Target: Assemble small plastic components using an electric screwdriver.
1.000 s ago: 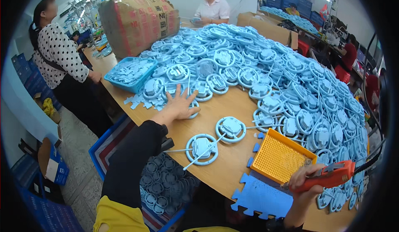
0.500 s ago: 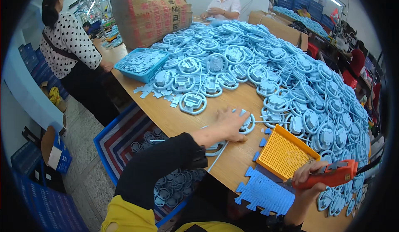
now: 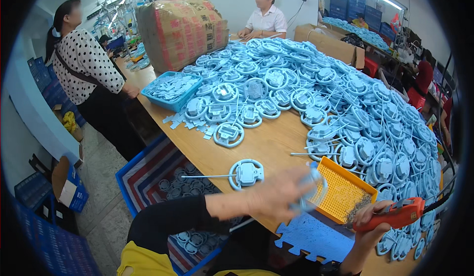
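Pale-blue plastic wheel part (image 3: 312, 189) gripped in left fingers (image 3: 296, 197); right fingers (image 3: 368, 215) clasp orange screwdriver (image 3: 395, 215)

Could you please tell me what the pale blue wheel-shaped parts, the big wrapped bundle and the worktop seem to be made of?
The wheel-shaped parts look like moulded plastic: uniform pale blue, smooth, with a slight sheen. The bundle seems to be brown cardboard wrapped in clear tape, judging by its glossy, creased surface. The worktop looks like light wood or wood-look laminate, matt with faint grain; which one is hard to tell.

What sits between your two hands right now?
In the head view, the orange mesh tray lies between the left hand holding a pale-blue wheel part and the right hand gripping the orange-red power screwdriver.
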The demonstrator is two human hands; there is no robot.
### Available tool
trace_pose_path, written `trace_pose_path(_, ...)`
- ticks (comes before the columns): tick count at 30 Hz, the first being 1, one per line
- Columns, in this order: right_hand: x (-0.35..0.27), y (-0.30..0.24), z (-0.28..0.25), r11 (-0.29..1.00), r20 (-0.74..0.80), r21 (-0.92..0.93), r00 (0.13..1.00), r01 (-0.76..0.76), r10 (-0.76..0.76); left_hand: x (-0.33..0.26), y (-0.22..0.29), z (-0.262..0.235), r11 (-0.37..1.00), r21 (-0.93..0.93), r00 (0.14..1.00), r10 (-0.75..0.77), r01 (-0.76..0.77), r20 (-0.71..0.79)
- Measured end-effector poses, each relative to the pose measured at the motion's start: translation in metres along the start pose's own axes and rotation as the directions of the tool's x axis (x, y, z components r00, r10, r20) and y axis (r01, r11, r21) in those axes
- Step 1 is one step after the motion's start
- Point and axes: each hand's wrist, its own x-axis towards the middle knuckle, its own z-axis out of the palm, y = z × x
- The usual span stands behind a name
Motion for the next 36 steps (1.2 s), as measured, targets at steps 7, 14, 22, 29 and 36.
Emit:
trace_pose_path(7,-0.001,0.002,-0.005,1.000,-0.006,-0.011,1.000,-0.012,0.012,-0.031,0.045,0.046,0.961,-0.230,0.938,0.216,-0.154,0.272)
trace_pose_path(14,0.000,-0.002,-0.009,0.994,-0.041,-0.112,0.999,0.019,-0.024,-0.087,-0.052,-0.058,0.958,-0.024,0.921,-0.282,0.286,-0.269)
trace_pose_path(22,0.008,0.006,0.028,0.988,-0.019,-0.149,0.999,0.036,-0.039,-0.247,-0.277,-0.167,0.118,0.097,0.152,-0.837,0.988,-0.525)
trace_pose_path(29,0.006,0.015,0.021,0.983,-0.077,-0.182,0.997,0.006,-0.020,-0.195,-0.272,-0.116,0.299,0.286,0.404,-0.794,0.910,-0.455)
trace_pose_path(36,0.009,0.021,0.017,0.985,-0.060,-0.171,0.998,0.018,-0.029,-0.122,-0.262,-0.099,0.185,0.267,0.279,-0.884,0.946,-0.376)
